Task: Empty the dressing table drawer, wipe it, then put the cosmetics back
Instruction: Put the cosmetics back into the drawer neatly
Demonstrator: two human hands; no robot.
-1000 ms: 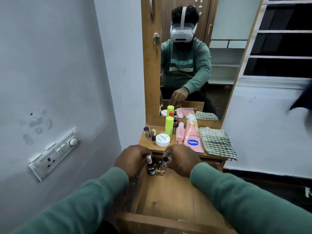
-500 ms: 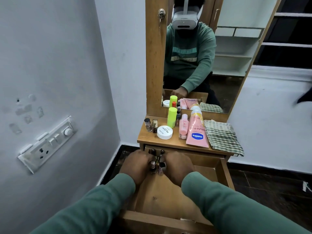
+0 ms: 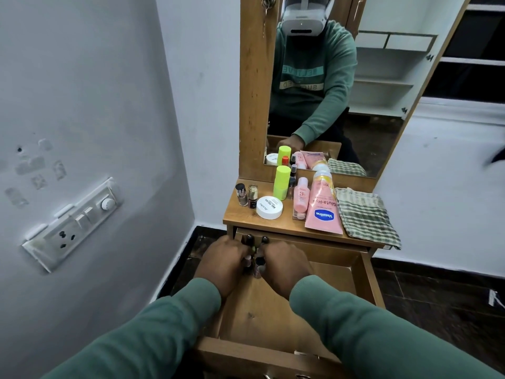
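The wooden drawer (image 3: 366, 277) stands pulled out under the dressing table top (image 3: 287, 228). At its far left corner several small nail polish bottles (image 3: 258, 265) stand bunched together. My left hand (image 3: 225, 262) and my right hand (image 3: 285, 265) close around this cluster from either side, fingers curled on the bottles. On the top stand two more small bottles (image 3: 246, 195), a white round jar (image 3: 269, 207), a lime-green container (image 3: 281, 182), a small pink bottle (image 3: 301, 198) and a pink Vaseline tube (image 3: 322, 207). A green checked cloth (image 3: 364, 214) lies at the right.
A mirror (image 3: 328, 86) in a wooden frame rises behind the table top. The white wall with a switchboard (image 3: 73, 222) runs close along the left. Dark floor tiles (image 3: 437, 294) lie to the right of the drawer.
Both hands, with the cluster of small bottles, have moved away from me toward the drawer's far left corner and lower into the drawer. The camera has tilted downward.
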